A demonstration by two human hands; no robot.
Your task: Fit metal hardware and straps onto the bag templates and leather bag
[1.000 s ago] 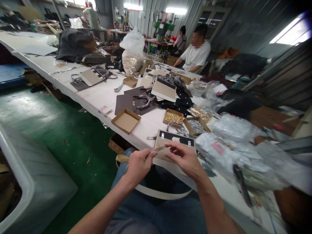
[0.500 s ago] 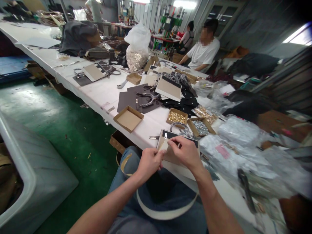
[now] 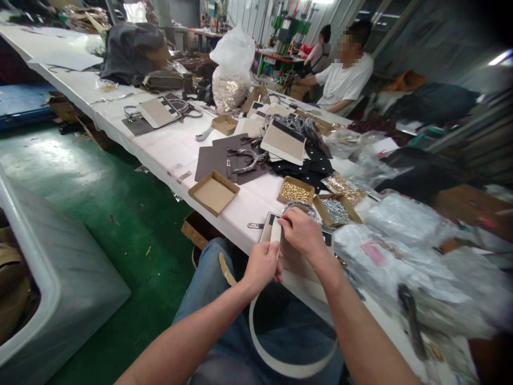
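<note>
A long cream strap [image 3: 276,230] runs between my two hands and hangs in a loop over my lap. My left hand [image 3: 261,266] pinches it lower down, thumb on top. Close by, the curled fingers of my right hand [image 3: 301,231] grip its upper end. Beneath both hands lies a beige bag panel [image 3: 298,259] with a dark band along its far edge, partly covered by them. A strap tab with a metal buckle [image 3: 255,225] sticks out at the panel's left. Behind the panel is a plastic-wrapped handle [image 3: 300,206].
Beyond the panel stand a box of gold studs [image 3: 295,191] and a box of silver studs [image 3: 335,210]. An open cardboard tray [image 3: 214,193] sits near the table edge. Clear plastic bags [image 3: 401,256] pile up at right. A co-worker [image 3: 344,80] sits across the table.
The strap's upper end has tilted more upright above the panel, and its hanging loop has shifted right. Both hands stay closed on it. The camera view has moved slightly.
</note>
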